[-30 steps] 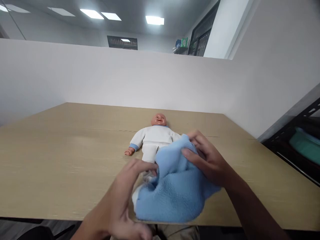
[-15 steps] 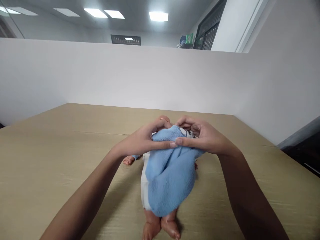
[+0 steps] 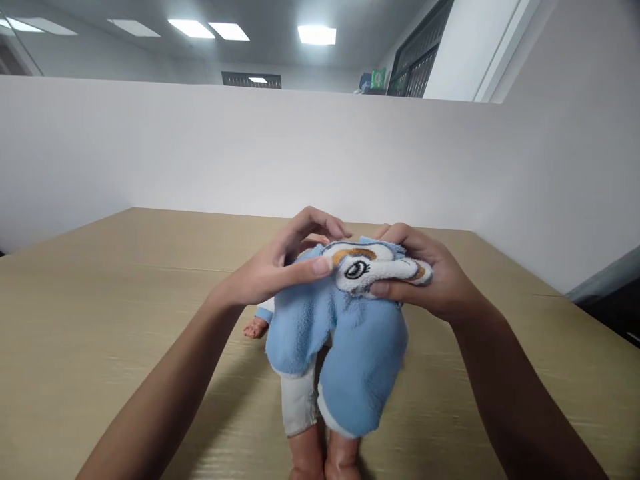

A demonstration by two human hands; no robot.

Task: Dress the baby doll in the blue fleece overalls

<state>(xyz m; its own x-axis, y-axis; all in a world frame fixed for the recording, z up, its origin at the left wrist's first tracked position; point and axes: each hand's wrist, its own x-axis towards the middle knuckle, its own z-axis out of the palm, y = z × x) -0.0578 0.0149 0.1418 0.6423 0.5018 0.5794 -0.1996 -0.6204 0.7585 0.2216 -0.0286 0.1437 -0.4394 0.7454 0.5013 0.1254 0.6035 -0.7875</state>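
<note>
A blue fleece doll garment with two hanging lobes edged in white is held up over a doll. An animal face patch in white and orange, with a stitched black eye, shows along its top. My left hand has its thumb on the garment's front and its fingers curved behind. My right hand pinches the patch's right end, thumb in front. Beneath lies the doll on its back in whitish trousers; its bare lower legs and one hand show. The garment and my hands hide its head and chest.
The doll rests on a wide wood-grain table. A white partition rises along the table's far side. A dark object stands beyond the right edge.
The garment has been turned and spread, so the animal face and two separate lobes now show. My hands have moved apart, and more of the doll's trousers is visible.
</note>
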